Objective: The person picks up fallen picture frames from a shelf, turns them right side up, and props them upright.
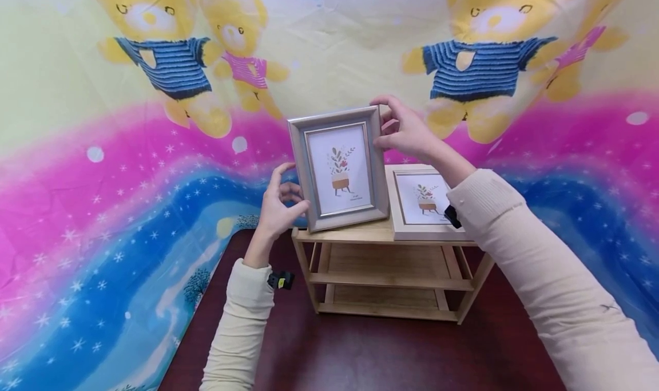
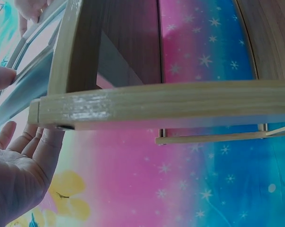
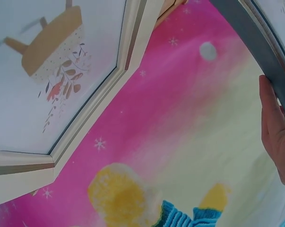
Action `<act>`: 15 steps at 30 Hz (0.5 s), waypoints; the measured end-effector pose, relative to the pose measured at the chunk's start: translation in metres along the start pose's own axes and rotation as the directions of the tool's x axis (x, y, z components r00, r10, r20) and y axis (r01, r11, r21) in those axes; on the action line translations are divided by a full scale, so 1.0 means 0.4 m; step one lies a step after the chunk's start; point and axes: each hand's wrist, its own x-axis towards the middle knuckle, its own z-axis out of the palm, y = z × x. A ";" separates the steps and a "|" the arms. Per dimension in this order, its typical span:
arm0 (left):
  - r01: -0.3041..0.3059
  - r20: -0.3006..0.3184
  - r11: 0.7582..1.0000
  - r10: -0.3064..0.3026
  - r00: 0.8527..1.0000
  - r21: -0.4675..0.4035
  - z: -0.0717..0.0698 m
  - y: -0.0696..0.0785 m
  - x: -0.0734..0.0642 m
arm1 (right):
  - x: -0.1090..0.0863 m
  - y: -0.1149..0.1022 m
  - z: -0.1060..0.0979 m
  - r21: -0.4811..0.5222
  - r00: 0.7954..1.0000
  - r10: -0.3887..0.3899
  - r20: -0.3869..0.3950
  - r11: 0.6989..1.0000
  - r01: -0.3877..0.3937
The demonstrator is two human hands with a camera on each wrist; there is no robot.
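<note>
Between opposing fingers; tilted grey frame

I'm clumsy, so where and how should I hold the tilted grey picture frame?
Probably by the border of the grey picture frame, coming from both sides, as the left hand and right hand do. It's upright but tilted, leaving both sides reachable, and the broad border keeps fingers off the picture.

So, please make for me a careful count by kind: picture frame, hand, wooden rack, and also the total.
Picture frames: 2 (grey frame, white frame)
Hands: 2 (left hand, right hand)
Wooden rack: 1
Total: 5
</note>
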 end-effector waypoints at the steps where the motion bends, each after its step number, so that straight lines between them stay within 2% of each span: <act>1: 0.000 0.001 1.000 0.000 1.000 -0.003 -0.001 -0.002 0.001 | -0.001 0.000 0.000 0.005 1.000 0.001 -0.003 1.000 -0.001; 15: 0.020 0.053 0.997 -0.016 0.998 -0.069 -0.024 -0.014 0.006 | -0.023 -0.003 0.008 0.065 0.998 -0.041 -0.047 0.997 0.044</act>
